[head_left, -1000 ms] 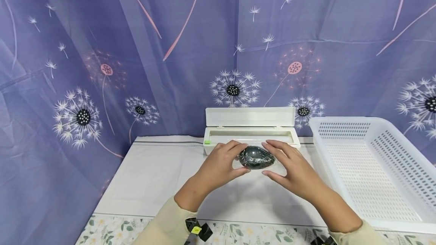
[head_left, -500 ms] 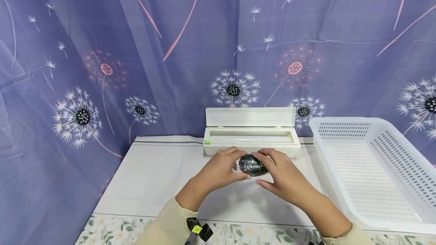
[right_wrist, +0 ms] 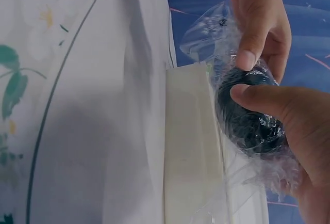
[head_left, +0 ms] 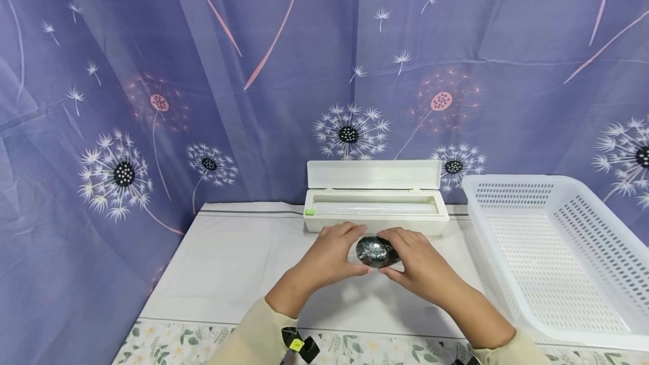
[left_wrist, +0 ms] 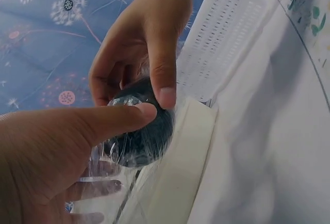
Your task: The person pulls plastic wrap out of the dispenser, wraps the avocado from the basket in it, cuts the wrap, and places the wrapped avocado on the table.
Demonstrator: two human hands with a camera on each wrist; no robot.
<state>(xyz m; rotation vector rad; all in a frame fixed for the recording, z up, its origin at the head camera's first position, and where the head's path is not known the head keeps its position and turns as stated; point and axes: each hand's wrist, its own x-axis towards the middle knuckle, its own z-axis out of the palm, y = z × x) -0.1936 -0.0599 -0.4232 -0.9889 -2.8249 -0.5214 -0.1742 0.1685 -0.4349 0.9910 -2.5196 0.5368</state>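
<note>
Between my two hands, above the white table (head_left: 243, 263), is a dark green, egg-shaped avocado (head_left: 375, 251) wrapped in clear cling film (right_wrist: 206, 35). Loose film sticks out past both ends. My left hand (head_left: 330, 258) holds its left side, the thumb lying across the near face in the left wrist view. My right hand (head_left: 417, 258) grips its right end, thumb in front and fingers curled behind. Just beyond the hands stands a long white cling film dispenser (head_left: 375, 223), its lid (head_left: 373, 175) raised and a pale roll (head_left: 375, 208) inside.
To the right stands a white perforated plastic basket (head_left: 552, 275). A purple curtain (head_left: 274, 128) with dandelion prints hangs behind the table. Flowered cloth (head_left: 375, 345) runs along the near edge. The dispenser bears a small green tab (head_left: 310, 212).
Both hands have brought the avocado slightly nearer, away from the dispenser. The right hand has moved inward and closed round its right end, and the avocado has turned between the fingers.
</note>
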